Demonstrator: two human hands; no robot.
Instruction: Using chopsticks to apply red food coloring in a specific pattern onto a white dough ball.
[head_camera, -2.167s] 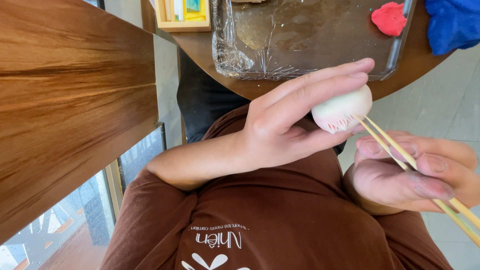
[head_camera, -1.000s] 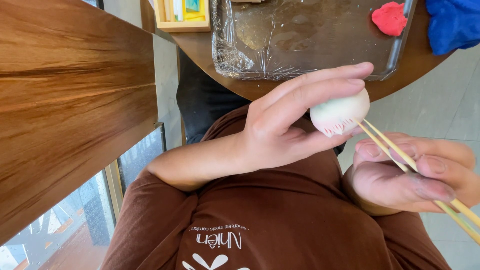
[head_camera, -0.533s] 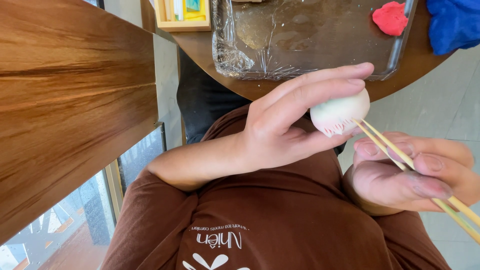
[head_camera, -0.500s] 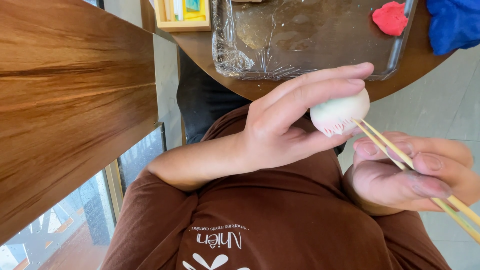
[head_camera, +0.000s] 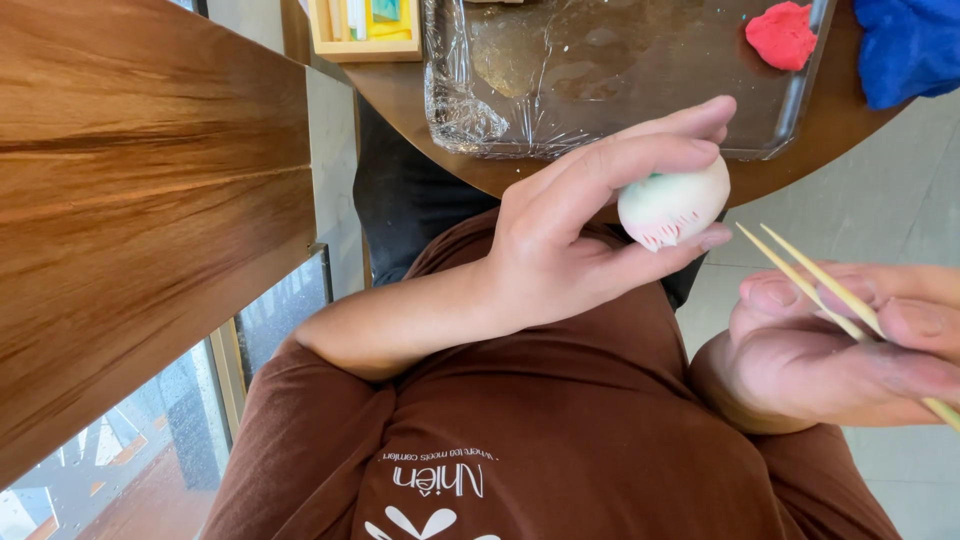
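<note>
- The left hand (head_camera: 570, 240) sat mid-frame, reaching across a brown shirt (head_camera: 540, 450), fingers curled snugly round a ball (head_camera: 672, 205).
- The ball, white with a touch of green on top and fine pink streaks along its lower edge, was right of centre, pinched between the long fingers above and the thumb below.
- So that hand was closed on the ball, the grip looking light, with much of the ball's right side left showing.
- The right hand (head_camera: 830, 345) was at the lower right edge, fingers folded shut on two thin sticks (head_camera: 830, 290).
- The sticks ran from the right edge up and to the left, thumb and forefinger pressing them together.
- Their tips lay just beside the ball, a small gap showing; they were not touching it.
- In the upper middle of the frame lay a tray (head_camera: 790, 120) wrapped in clear film, resting on a round brown table (head_camera: 400, 90).
- A red lump (head_camera: 782, 35) lay in the tray's upper right corner.
- A blue lump (head_camera: 915, 45) sat on the table in the upper right corner of the frame, just beside the tray.
- A small wooden box (head_camera: 365, 45) with bits of yellow and green inside was at top centre-left, at the table's edge.
- A wide wood panel (head_camera: 140, 220) filled the left of the frame.
- Pale floor (head_camera: 890, 190) showed in the right part of the frame, between the table edge and the right hand.
</note>
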